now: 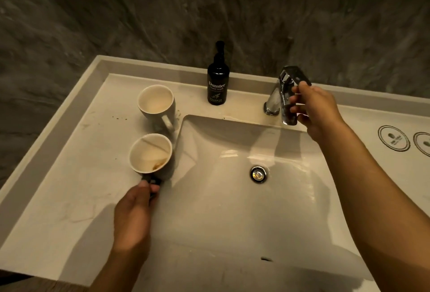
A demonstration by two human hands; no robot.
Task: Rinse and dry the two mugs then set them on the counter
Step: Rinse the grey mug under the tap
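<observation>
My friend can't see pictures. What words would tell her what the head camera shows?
A person's left hand grips the handle of a stained mug on the counter beside a sink, while the right hand holds the tap. A second mug and a black hand wash bottle stand behind.

- Single view, head-worn wide-angle camera, looking forward and steeply down from above the front edge of the counter point(76, 189).
- Facing: toward the dark stone wall point(144, 12) behind; the sink basin point(232, 210) lies near frame centre.
- Proximity: close; both forearms enter from the bottom edge.
- Lens distortion bows the counter edges outward.
- No second view; no shared region.
</observation>
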